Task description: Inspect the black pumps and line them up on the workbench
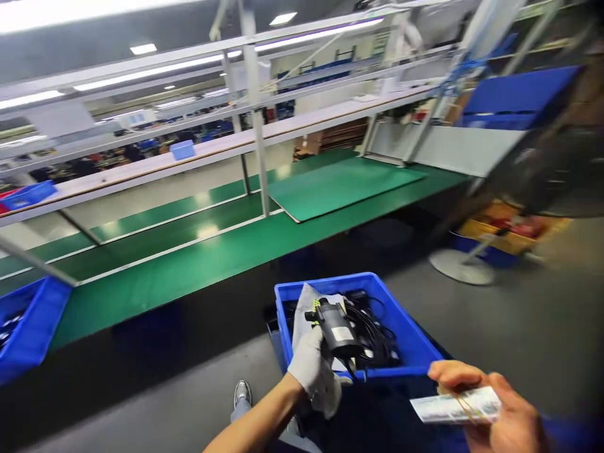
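Head-worn view, facing forward and down, left hand (312,366) near, bench (189,270) beyond

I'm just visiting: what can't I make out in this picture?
All in the head view:
Print on the label of the black device in the left hand: too small and blurred.
Markings on the banded white bundle in the right hand: blurred.
Floor of the near blue bin: hidden under black cables and other contents.
Far-left blue bin: cut off by the left edge.
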A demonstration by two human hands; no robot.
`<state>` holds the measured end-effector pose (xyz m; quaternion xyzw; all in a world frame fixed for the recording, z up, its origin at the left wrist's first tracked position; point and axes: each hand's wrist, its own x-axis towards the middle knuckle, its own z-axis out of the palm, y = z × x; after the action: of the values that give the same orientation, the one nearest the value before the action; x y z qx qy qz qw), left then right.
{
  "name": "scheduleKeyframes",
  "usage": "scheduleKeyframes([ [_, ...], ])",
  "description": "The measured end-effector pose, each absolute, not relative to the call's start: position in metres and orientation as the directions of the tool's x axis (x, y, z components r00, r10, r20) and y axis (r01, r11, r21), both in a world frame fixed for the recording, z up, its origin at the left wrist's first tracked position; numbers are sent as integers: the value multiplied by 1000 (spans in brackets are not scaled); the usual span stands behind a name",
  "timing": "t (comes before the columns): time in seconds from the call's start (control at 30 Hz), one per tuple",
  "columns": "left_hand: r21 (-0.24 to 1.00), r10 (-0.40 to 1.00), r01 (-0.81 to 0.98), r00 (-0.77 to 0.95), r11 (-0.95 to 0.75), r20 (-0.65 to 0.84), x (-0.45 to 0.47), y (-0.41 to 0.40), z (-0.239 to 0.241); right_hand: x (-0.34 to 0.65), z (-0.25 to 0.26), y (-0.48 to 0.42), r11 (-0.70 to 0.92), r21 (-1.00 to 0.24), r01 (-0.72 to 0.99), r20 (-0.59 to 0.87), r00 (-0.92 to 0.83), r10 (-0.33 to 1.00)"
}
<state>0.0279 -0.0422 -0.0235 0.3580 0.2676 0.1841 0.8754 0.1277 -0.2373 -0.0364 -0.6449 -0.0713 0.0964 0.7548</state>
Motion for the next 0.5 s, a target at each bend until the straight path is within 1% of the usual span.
scheduleKeyframes([
  [0.07, 727, 480, -109, 815, 678, -325, 33, -45, -26, 122, -24, -244, 213, -972, -98, -68, 987, 143],
  [0.1, 731, 469, -103, 825, 675, -317, 35, -47, -26, 117, -17, -245, 245, -965, -98, -69, 990, 124],
  [0.17, 744, 451, -92, 842, 662, -296, 37, -52, -26, 104, -5, -248, 290, -956, -55, -26, 994, 103],
  [0.23, 781, 397, -33, 874, 624, -281, 38, -56, -24, 89, 4, -250, 289, -957, 21, 55, 992, 110],
  [0.37, 879, 285, 121, 918, 461, -276, 37, -55, -11, 66, 13, -256, 200, -969, 148, 175, 976, 129],
  [0.5, 916, 235, 208, 925, 343, -299, 34, -54, 14, 50, 16, -260, 42, -974, 224, 228, 967, 116],
])
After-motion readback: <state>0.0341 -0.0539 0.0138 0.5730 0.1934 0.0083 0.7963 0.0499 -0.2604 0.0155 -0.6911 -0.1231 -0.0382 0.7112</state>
